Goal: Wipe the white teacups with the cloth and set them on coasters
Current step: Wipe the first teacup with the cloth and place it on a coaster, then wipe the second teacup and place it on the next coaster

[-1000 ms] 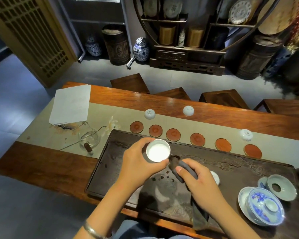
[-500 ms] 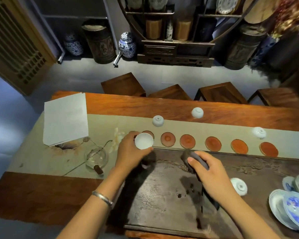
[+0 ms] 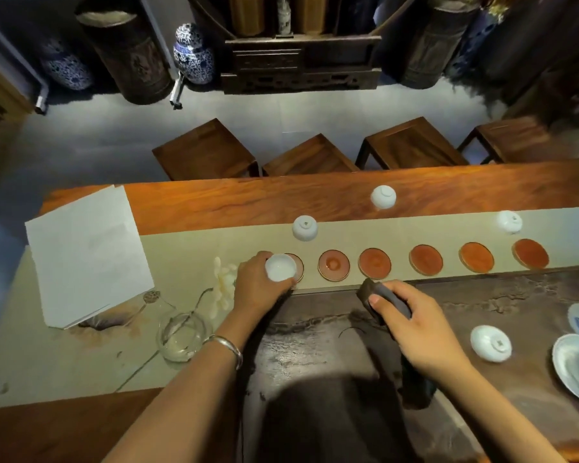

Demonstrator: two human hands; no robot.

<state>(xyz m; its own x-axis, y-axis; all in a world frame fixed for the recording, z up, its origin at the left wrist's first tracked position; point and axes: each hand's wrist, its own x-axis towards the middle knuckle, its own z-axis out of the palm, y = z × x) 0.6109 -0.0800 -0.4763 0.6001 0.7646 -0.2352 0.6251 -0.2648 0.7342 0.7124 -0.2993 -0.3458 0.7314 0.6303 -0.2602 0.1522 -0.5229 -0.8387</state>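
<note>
Our left hand [image 3: 259,289] grips a white teacup [image 3: 280,267] upright, over the near edge of the leftmost coaster [image 3: 296,267]. Our right hand [image 3: 422,324] clutches the dark cloth [image 3: 386,300]. We judge placing is underway; next, lower and release.

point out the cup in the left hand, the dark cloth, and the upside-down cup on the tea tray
cup in the left hand [image 3: 280,267], head view, its open white inside
dark cloth [image 3: 390,300], head view, the fold above the right thumb
upside-down cup [image 3: 490,343], head view, its upturned base
</note>
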